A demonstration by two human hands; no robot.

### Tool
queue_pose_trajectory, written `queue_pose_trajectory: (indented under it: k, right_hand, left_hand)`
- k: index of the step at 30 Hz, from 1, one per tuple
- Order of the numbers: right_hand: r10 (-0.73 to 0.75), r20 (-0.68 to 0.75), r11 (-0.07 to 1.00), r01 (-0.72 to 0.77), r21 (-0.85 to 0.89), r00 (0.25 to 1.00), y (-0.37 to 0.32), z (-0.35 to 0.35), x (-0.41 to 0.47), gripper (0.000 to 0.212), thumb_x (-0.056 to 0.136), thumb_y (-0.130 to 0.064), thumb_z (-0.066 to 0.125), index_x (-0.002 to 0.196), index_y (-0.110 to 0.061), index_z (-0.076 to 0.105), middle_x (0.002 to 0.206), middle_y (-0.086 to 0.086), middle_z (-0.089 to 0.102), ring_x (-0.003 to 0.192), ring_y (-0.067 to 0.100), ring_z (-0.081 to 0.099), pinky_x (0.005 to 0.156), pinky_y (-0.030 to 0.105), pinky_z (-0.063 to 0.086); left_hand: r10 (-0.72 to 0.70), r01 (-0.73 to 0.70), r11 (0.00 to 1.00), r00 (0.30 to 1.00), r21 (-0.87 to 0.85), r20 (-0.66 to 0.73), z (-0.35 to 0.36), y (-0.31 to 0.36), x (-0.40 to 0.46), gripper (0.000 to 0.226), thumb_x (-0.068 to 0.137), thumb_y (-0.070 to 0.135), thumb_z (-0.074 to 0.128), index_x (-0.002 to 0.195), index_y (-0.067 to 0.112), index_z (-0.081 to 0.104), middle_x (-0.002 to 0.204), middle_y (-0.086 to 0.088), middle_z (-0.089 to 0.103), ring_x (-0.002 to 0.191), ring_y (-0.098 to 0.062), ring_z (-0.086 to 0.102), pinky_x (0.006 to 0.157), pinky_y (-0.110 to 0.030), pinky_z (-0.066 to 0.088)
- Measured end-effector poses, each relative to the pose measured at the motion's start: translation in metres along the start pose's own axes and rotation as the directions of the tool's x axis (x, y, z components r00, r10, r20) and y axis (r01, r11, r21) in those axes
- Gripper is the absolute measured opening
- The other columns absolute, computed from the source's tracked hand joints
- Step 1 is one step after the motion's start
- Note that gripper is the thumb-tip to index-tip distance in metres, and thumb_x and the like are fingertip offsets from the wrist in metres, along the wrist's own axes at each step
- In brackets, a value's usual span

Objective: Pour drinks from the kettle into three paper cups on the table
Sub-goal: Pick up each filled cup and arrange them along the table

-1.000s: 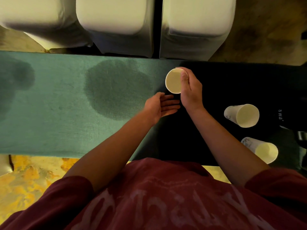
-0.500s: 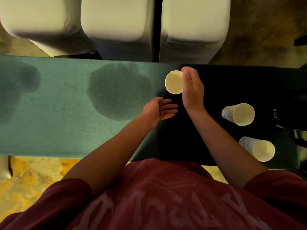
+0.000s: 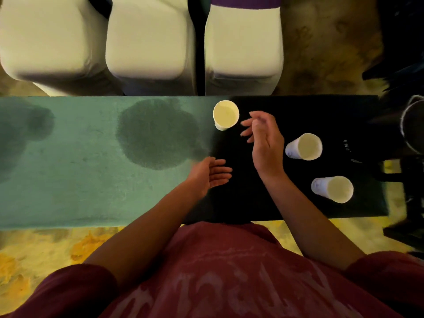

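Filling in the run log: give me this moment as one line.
stage: cups set out, pouring not begun | right hand: open, beside far paper cup, apart | left hand: open, empty | kettle: not clearly seen

Far cup (image 3: 226, 114): stands on the table (image 3: 91, 180), just beyond and left of my right hand (image 3: 263, 138), apart from its fingertips.
Middle cup (image 3: 305, 146): on the table just right of my right hand.
Near cup (image 3: 333, 188): on the table right of my right wrist, nearer to me than the middle cup.
My left hand (image 3: 210, 174): over the table, nearer to me than the far cup, left of my right hand.
Kettle (image 3: 413, 125): at the right edge, well right of my right hand, beyond the middle cup.
Chairs (image 3: 149, 42): behind the table, beyond both hands.
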State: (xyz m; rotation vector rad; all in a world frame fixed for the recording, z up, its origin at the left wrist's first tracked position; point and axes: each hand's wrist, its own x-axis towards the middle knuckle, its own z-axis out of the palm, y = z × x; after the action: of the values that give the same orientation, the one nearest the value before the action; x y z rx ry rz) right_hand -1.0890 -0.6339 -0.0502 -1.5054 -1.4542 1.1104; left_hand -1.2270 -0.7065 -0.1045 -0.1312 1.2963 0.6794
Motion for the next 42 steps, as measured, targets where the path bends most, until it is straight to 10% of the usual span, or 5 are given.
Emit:
queue_pose_trajectory:
  k: [14, 21, 42]
  right_hand:
    - [0.042, -0.278, 0.995, -0.065, -0.077, 0.96, 0.043, -0.135, -0.114, 0.031, 0.102, -0.018, 0.041, 0.108, -0.005, 0.068, 0.102, 0.007, 0.073, 0.09, 0.019, 0.069, 0.075, 0.044, 0.054]
    - [0.102, -0.44, 0.976, -0.176, -0.13, 0.892, 0.088, -0.203, -0.099, 0.043, 0.104, -0.027, 0.04, 0.143, -0.015, 0.054, 0.145, 0.002, 0.056, 0.126, 0.004, 0.05, 0.099, 0.01, 0.04]
    - [0.284, 0.077, 0.939, -0.26, -0.226, 0.956, 0.183, -0.259, -0.061, 0.047, 0.104, -0.045, 0.037, 0.142, -0.021, 0.053, 0.138, 0.001, 0.06, 0.122, 0.018, 0.057, 0.099, 0.037, 0.05]
  left_hand:
    - [0.017, -0.024, 0.994, 0.997, 0.106, 0.073, 0.037, -0.09, -0.02, 0.037, 0.102, 0.024, 0.036, 0.117, 0.002, 0.061, 0.096, -0.016, 0.073, 0.079, -0.026, 0.07, 0.068, -0.032, 0.057]
    - [0.048, -0.056, 0.99, 0.997, 0.132, 0.058, 0.092, -0.103, -0.005, 0.038, 0.103, 0.023, 0.036, 0.122, 0.002, 0.061, 0.106, -0.018, 0.073, 0.091, -0.03, 0.071, 0.082, -0.037, 0.057]
    - [0.053, -0.04, 0.978, 0.997, 0.205, -0.062, 0.229, -0.134, 0.052, 0.037, 0.102, 0.022, 0.037, 0.127, 0.005, 0.057, 0.113, -0.014, 0.068, 0.096, -0.029, 0.067, 0.084, -0.037, 0.056]
